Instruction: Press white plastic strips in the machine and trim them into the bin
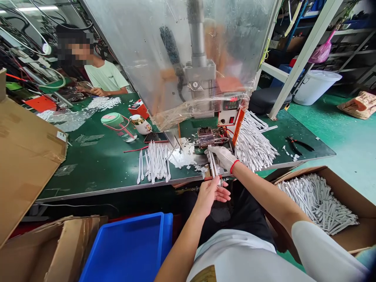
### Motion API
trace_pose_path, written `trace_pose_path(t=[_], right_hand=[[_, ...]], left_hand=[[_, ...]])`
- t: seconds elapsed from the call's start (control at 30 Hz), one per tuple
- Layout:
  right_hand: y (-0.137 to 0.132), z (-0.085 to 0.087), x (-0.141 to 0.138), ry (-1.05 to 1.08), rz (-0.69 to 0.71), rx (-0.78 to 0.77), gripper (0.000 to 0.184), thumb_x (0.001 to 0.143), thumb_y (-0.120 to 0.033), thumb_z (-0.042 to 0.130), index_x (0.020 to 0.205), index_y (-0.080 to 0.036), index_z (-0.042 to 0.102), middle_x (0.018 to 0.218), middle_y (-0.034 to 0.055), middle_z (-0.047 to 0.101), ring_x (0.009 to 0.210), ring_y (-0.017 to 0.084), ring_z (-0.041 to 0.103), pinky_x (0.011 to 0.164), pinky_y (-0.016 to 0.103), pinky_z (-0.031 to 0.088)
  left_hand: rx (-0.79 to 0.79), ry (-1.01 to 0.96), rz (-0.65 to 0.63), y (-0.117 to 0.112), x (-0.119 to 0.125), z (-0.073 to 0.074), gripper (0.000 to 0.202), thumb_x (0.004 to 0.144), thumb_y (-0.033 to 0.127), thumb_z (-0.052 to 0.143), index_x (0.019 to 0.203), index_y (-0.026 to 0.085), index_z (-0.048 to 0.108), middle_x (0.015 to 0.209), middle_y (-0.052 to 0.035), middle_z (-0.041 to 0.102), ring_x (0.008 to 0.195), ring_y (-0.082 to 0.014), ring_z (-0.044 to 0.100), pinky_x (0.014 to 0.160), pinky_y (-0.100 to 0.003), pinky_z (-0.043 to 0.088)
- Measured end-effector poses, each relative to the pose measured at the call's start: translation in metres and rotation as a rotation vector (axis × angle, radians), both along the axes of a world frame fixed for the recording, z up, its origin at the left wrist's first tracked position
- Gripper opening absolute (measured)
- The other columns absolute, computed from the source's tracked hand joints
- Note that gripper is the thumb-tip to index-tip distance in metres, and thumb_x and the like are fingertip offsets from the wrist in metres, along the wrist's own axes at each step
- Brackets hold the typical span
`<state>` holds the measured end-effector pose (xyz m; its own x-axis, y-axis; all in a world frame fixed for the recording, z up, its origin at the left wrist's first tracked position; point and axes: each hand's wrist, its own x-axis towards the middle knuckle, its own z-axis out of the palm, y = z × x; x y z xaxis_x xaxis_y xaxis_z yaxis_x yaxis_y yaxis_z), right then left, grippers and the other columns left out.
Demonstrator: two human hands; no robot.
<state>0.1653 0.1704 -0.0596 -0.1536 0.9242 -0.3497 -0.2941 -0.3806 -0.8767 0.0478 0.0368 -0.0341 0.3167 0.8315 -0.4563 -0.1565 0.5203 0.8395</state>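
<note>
My bare left hand [209, 194] pinches the near ends of a few slim white plastic sticks [212, 164] at the table's front edge, its other fingers loosely spread. My right hand [223, 157], in a white glove with a red cuff, closes on the far ends of those sticks. Just beyond the glove is a small metal fixture [205, 138] with wires, under the press. White plastic scraps [183, 154] lie left of it. Beside them is a row of similar sticks [157, 161], and a large heap of sticks [254, 145] is piled to the right.
A clear plastic shield [147, 58] hangs before the press. Pliers [298, 145] lie on the right; a green-lidded cup [119, 127] and a mug [141, 124] stand left. Boxes and a blue bin [123, 246] flank me; the right box [320, 172] holds sticks. A co-worker [105, 76] sits far left.
</note>
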Motion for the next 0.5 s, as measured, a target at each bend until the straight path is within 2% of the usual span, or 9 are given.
trace_pose_path(t=[0.07,0.2,0.5], right_hand=[[0.0016,0.0023,-0.0025,0.035,-0.028,-0.003,0.023,0.087,-0.035,0.064,0.083,-0.012,0.069,0.07,0.0066,0.067,0.052,0.013,0.056,0.046,0.024,0.046],[-0.0014,0.005,-0.0043,-0.016,-0.057,0.015,0.026,0.086,-0.035,0.063,0.08,-0.011,0.069,0.063,0.0051,0.062,0.047,0.013,0.052,0.039,0.023,0.039],[-0.0031,0.0062,-0.0022,-0.061,-0.048,0.051,0.028,0.081,-0.041,0.069,0.079,-0.013,0.068,0.067,0.0058,0.064,0.048,0.013,0.05,0.04,0.024,0.037]], left_hand=[[0.01,-0.001,-0.002,0.0002,0.0005,-0.0016,0.066,0.075,0.072,0.061,0.085,0.007,0.069,0.065,-0.0108,0.072,0.056,-0.0208,0.071,0.051,-0.025,0.053],[0.026,-0.003,0.014,0.0004,0.0016,-0.0038,0.066,0.075,0.072,0.06,0.084,0.007,0.07,0.064,-0.0111,0.072,0.055,-0.0205,0.07,0.051,-0.025,0.052],[0.049,0.003,0.023,-0.0005,0.0022,-0.0078,0.067,0.075,0.073,0.059,0.083,0.007,0.071,0.063,-0.0116,0.072,0.056,-0.0204,0.07,0.053,-0.025,0.052]])
